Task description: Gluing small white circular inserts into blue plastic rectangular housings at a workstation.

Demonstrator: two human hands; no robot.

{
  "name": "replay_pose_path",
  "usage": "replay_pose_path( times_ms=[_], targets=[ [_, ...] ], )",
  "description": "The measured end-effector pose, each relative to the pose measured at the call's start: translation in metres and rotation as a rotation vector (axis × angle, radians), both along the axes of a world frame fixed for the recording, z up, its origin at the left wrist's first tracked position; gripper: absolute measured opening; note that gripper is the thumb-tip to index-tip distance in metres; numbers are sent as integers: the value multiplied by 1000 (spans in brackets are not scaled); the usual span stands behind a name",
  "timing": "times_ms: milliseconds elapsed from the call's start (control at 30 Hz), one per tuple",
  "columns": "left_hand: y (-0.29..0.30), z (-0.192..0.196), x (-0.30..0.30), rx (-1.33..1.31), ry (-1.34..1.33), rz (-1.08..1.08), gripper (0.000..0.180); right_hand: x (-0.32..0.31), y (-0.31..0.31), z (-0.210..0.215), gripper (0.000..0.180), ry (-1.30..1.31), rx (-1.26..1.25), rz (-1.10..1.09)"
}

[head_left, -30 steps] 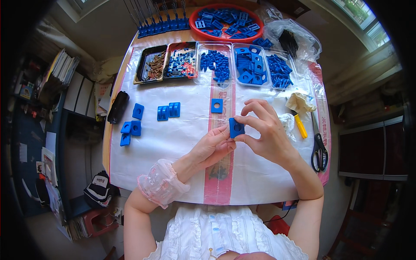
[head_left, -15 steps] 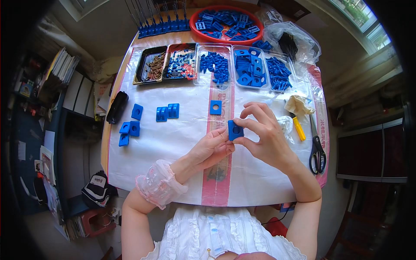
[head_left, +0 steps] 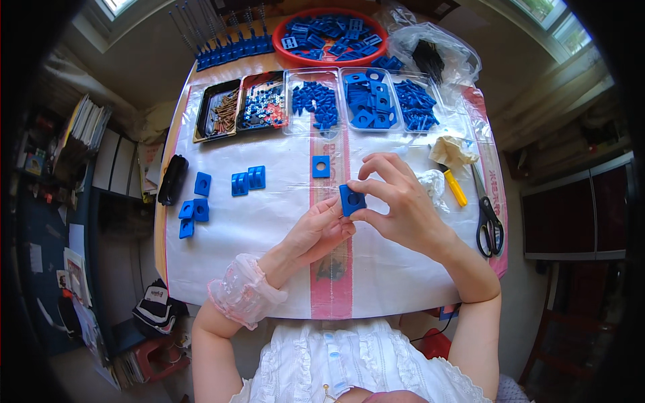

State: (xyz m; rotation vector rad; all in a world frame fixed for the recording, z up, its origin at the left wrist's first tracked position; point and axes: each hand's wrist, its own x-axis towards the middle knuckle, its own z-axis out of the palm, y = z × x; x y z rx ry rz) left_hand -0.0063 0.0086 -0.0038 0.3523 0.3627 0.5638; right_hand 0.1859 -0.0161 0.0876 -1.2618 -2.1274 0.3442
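Note:
Both of my hands meet over the middle of the white-covered table point(head_left: 242, 242). Between the fingertips of my left hand point(head_left: 320, 232) and my right hand point(head_left: 396, 205) sits a blue square plastic block point(head_left: 351, 199) with a hole in its face. A second blue square block with a hole point(head_left: 320, 166) lies flat on the table just beyond my hands. Several finished blue blocks point(head_left: 248, 181) lie to the left, with more point(head_left: 193, 209) near the table's left edge.
Along the far side stand trays of brown screws point(head_left: 218, 113), small mixed parts point(head_left: 261, 104) and blue pieces point(head_left: 371, 102), plus a red bowl point(head_left: 333, 32) of blue parts. Scissors point(head_left: 486, 215), a yellow-handled tool point(head_left: 455, 187) and crumpled paper point(head_left: 451, 150) lie right. A black case point(head_left: 172, 178) lies left.
My hands have barely shifted; the blue block stays pinched between them, turned slightly.

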Motion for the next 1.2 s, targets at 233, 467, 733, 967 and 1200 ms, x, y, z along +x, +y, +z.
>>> replay_pose_path(
  times_ms=[233, 467, 733, 967, 1200],
  targets=[
    [1, -4, 0, 18, -31, -23, 31, 1, -2, -1, 34, 9, -10, -12],
    [0, -2, -1, 24, -23, -23, 32, -1, -2, 1, 40, -2, -35, -23],
    [1, -6, -1, 37, -62, -33, 34, -1, -1, -2, 36, 13, -15, -4],
    [1, -6, -2, 40, -64, -32, 34, -2, -1, -3, 35, 17, -18, -11],
    [2, -10, -1, 30, -77, -42, 36, -2, 0, -2, 36, 12, -19, -17]
  ],
)
